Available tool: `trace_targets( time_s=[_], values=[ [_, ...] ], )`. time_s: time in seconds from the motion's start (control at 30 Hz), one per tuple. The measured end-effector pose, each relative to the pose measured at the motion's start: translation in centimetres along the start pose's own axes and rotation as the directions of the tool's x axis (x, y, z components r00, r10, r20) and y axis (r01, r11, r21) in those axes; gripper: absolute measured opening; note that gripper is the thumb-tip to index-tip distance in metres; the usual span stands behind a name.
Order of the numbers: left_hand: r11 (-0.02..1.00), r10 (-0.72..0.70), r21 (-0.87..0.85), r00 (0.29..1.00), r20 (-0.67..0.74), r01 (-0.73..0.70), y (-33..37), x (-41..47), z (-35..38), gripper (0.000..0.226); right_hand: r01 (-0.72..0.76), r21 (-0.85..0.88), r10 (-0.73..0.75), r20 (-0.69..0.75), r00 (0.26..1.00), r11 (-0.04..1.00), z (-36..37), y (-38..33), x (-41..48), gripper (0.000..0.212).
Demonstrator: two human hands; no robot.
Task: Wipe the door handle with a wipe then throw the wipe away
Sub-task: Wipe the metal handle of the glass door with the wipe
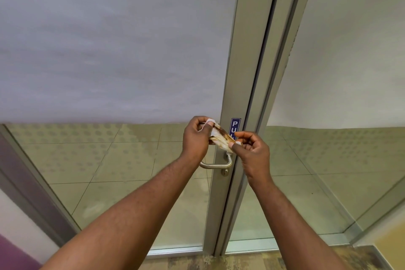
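A white wipe with brown stains is stretched between both hands, just above the door handle. My left hand pinches its upper left end. My right hand pinches its lower right end between thumb and fingertips. The silver lever handle sticks out from the aluminium door frame right below the wipe, with a round keyhole under it. Neither hand touches the handle.
A blue PULL sticker is on the frame behind the wipe. The glass door is frosted above and see-through below, showing a tiled floor. A glass side panel stands to the right, a purple wall edge at far left.
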State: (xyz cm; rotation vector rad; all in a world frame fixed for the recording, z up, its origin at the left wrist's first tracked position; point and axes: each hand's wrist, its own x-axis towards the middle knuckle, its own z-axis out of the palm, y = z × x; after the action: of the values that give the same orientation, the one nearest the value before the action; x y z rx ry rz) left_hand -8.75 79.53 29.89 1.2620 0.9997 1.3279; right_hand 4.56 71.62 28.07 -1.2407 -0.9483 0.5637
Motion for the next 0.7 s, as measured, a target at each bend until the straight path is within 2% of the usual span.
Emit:
trace_targets(
  time_s=[0.13,0.2,0.3,0.4,0.5,0.57,0.63,0.7],
  values=[
    [1.0,-0.002,-0.011,0.999,0.045,0.003,-0.6,-0.7,0.2,0.011,-0.032,-0.072,0.019,-0.181,0.983,0.997,0.8,0.2,0.6,0.02],
    [1.0,-0.015,-0.008,0.995,0.098,0.016,-0.9,-1.2,0.4,0.01,-0.062,-0.071,0.046,-0.212,0.976,0.996,1.2,0.1,0.8,0.022],
    [0.999,-0.032,-0.002,0.985,0.171,0.033,-1.4,-1.9,0.7,0.011,-0.151,0.083,0.163,-0.167,0.972,0.985,1.8,-0.3,1.1,0.026],
    [0.999,-0.041,-0.007,0.971,0.237,0.044,-1.3,-2.0,0.4,0.016,-0.233,0.254,0.262,-0.084,0.961,0.939,1.7,-0.9,1.4,0.019],
    [0.998,-0.061,0.035,0.962,0.265,0.053,-1.4,-1.7,-0.1,0.028,-0.245,0.266,0.255,-0.002,0.967,0.932,1.5,-1.0,1.4,0.025],
    [0.996,-0.086,0.037,0.964,0.25,0.079,-1.7,-1.5,-0.2,0.021,-0.239,0.27,0.242,0.02,0.97,0.933,1.6,-0.7,1.3,0.027],
    [0.993,-0.121,0.013,0.966,0.23,0.121,-1.9,-1.4,-0.2,0.015,-0.219,0.275,0.244,-0.057,0.968,0.936,1.7,-0.1,1.2,0.023],
    [0.986,-0.16,-0.006,0.964,0.211,0.165,-1.8,-1.4,-0.3,0.016,-0.175,0.184,0.21,-0.191,0.959,0.967,1.5,0.6,1.4,0.02]
  ],
)
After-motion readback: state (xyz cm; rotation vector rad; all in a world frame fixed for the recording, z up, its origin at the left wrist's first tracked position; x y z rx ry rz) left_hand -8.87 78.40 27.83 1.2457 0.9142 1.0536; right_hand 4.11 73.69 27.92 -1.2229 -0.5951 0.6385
